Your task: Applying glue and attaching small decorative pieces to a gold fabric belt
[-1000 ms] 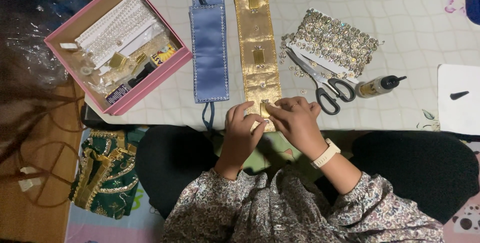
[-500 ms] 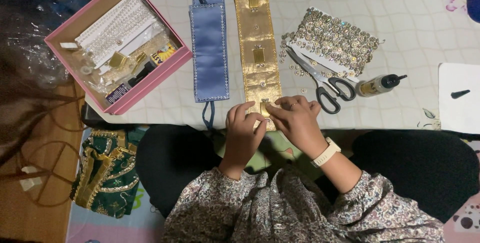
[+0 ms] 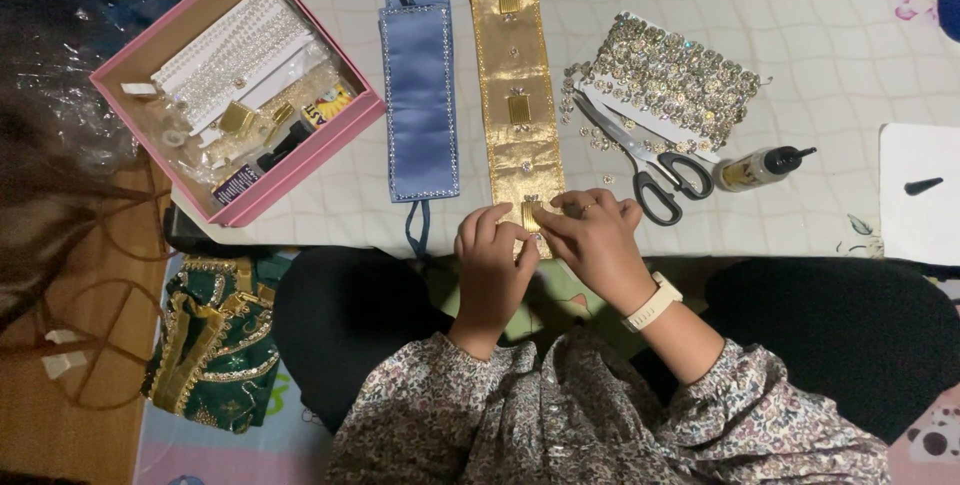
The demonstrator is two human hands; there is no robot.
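A long gold fabric band (image 3: 510,65) with small rectangular gold ornaments runs down the middle of the white quilted table. My left hand (image 3: 492,255) and my right hand (image 3: 592,243) meet at the band's near end by the table edge. Fingertips of both pinch a small gold ornament (image 3: 530,213) against the cloth. A pale watch sits on my right wrist. What lies under my fingers is hidden.
A blue fabric band (image 3: 420,95) lies left of the gold one. A pink box (image 3: 330,140) of trims and small parts stands at the left. Sequin trim (image 3: 675,70), black-handled scissors (image 3: 650,170) and a small glue bottle (image 3: 760,167) lie at the right. Green-gold cloth (image 3: 210,345) rests on the floor.
Both hands stay at the band's near end. The fingers have shifted only slightly on the ornament.
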